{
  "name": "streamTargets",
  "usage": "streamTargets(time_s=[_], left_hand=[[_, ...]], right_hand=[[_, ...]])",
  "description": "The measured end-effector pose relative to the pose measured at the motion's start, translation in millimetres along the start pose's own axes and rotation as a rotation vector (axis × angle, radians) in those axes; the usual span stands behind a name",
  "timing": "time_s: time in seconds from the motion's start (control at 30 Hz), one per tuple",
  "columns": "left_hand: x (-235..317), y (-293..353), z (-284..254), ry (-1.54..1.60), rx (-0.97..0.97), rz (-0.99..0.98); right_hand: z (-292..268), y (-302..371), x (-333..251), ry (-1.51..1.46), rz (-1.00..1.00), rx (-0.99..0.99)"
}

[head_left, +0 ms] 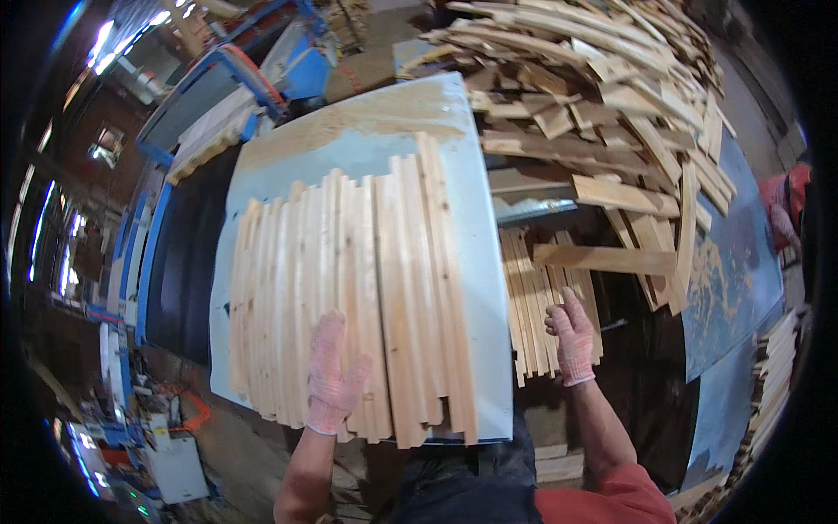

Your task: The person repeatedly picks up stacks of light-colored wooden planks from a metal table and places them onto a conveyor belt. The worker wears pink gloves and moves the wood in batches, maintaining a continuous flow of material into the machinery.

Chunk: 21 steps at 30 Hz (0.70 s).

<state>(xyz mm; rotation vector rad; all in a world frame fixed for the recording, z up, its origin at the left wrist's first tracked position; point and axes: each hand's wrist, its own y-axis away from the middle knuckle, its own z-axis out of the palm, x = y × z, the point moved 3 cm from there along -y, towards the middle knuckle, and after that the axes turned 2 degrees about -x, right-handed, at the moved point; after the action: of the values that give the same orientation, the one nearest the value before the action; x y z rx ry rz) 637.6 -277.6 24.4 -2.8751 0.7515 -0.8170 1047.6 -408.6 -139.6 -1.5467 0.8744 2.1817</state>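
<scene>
Many pale wooden strips [349, 262] lie side by side on a light blue tabletop [484, 306], with uneven ends and a dark gap between two of them. My left hand [334, 375], in a pinkish knit glove, rests over the near part of the strips, fingers stretched out and thumb apart; it grips nothing. Off the table's right edge hovers my gloved right hand [572, 339], its fingers partly bent and apart, with nothing visible in them. Below and beside it is a lower stack of wooden strips [532, 306], which the hand partly covers.
A large heap of loose wooden boards [602, 105] rises at the far right, one board [602, 258] jutting toward my right hand. Blue machinery [236, 87] stands at the far left. Another person's red sleeve [790, 196] shows at the right rim, above stacked strips [772, 375].
</scene>
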Motion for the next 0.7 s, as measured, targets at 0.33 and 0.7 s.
streamTargets(time_s=[0.33, 0.7], left_hand=[[-256.7, 95.2, -162.7, -0.215, 0.134, -0.735], [-353.6, 134.3, -182.9, 0.374, -0.042, -0.396]], right_hand=[[168.2, 21.9, -62.0, 0.845, 0.130, -0.280], [251.9, 76.2, -26.6, 0.815, -0.129, -0.081]])
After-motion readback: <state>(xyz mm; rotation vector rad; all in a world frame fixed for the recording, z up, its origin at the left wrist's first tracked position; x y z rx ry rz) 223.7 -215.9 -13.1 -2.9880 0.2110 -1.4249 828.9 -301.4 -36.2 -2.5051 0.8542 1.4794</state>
